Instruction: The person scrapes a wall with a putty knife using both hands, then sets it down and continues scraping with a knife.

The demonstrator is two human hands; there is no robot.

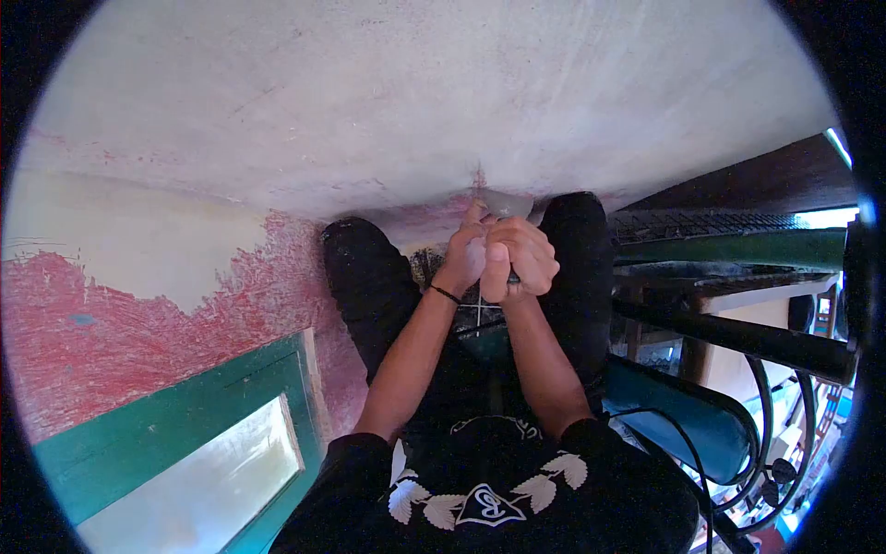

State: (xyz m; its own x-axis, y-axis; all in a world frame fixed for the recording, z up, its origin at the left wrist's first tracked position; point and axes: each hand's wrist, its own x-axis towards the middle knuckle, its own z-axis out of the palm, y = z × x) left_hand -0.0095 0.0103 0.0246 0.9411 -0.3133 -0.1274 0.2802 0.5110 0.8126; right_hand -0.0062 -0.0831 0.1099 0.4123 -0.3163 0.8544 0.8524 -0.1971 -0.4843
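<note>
Head camera view: I sit facing a pale wall (415, 92), my right hand (521, 257) curled into a fist, fingers wrapped round the handle of a scraper (508, 202). That grip is closed firmly about it; the grey blade shows above my knuckles, flat against or just in front of the wall's lower part, between my two knees. My left hand (466, 251) is right beside the fist, a finger stretched up toward the blade's left edge; I cannot tell whether it touches the metal or the wall, nor how far its other fingers are curled. A dark band (445, 295) circles that wrist. Just above the blade a small reddish mark (479, 177) shows on the wall. To my left, scratched red paint (138, 342) spreads below the pale surface, down to a green frame (175, 415) around a bright pane (203, 480). My black trousers (369, 286) rise on either side of my arms, with dark floor (484, 319) glimpsed between them. To my right stands a teal panel (678, 420) set in black tubing (764, 406).
</note>
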